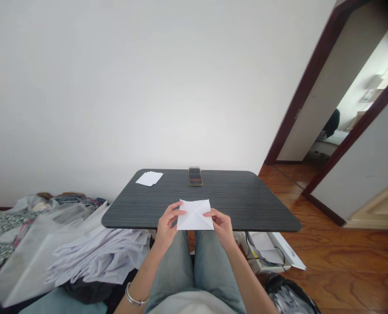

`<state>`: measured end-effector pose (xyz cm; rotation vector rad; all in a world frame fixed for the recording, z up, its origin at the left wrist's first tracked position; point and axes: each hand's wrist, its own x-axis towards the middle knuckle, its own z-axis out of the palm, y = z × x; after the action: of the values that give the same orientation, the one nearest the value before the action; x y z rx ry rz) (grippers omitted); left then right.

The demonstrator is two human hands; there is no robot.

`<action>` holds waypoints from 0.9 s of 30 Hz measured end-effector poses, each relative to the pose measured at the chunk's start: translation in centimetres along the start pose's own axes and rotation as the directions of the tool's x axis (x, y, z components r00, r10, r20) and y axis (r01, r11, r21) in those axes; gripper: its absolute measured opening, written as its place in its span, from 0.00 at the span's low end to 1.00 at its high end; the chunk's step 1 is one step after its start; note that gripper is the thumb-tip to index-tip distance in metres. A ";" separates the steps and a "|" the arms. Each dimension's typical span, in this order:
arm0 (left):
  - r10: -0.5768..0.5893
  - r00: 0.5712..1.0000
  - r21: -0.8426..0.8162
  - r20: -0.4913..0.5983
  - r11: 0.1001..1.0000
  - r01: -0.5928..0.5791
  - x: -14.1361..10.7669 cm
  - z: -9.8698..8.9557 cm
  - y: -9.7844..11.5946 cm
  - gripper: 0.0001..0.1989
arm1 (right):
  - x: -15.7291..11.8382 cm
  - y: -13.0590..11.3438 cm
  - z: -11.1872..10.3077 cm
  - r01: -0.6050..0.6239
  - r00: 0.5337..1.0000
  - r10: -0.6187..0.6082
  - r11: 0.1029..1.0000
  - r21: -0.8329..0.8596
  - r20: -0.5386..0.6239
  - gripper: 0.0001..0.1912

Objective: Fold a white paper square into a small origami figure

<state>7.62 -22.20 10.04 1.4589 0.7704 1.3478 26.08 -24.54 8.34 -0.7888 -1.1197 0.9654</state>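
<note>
A white sheet of paper (195,216) with crease lines is held up at the front edge of the dark table. My left hand (168,221) pinches its left side between thumb and fingers. On the opposite side, my right hand (222,221) grips the paper the same way, thumb on top. Both hands are closed on it, and the fingers beneath the sheet are partly hidden. The paper looks roughly square, its top edge slightly uneven.
On the dark table (239,196) lie white paper sheets (149,178) at the back left and a small clear stand (195,176) at the back middle. Clothes (99,253) are piled left. A box with cables (266,250) and a black bag (288,296) sit right.
</note>
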 end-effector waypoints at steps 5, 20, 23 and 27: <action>0.027 0.998 -0.044 -0.050 0.999 -0.030 0.3 -0.2 -1.2 0.09 | -0.2 0.3 -0.2 0.030 0.999 -0.030 1.000 -0.003 -0.011 0.04; -0.111 0.992 -0.125 0.063 0.985 0.119 -0.1 1.0 -1.0 0.08 | -0.7 0.2 -0.1 0.054 0.998 -0.055 0.998 -0.015 -0.025 0.05; -0.077 0.996 -0.074 0.037 0.994 0.080 -0.1 1.0 -1.1 0.06 | -0.7 0.5 -0.1 0.090 0.993 -0.092 0.995 -0.040 -0.073 0.04; 0.013 0.999 0.000 0.035 1.000 -0.013 0.0 0.9 -1.2 0.06 | -0.7 0.6 0.0 0.157 0.980 -0.166 0.984 -0.089 -0.109 0.02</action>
<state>8.63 -22.04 8.96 1.4861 0.7393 1.3288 25.88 -24.95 7.54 -0.7953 -1.1084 0.7340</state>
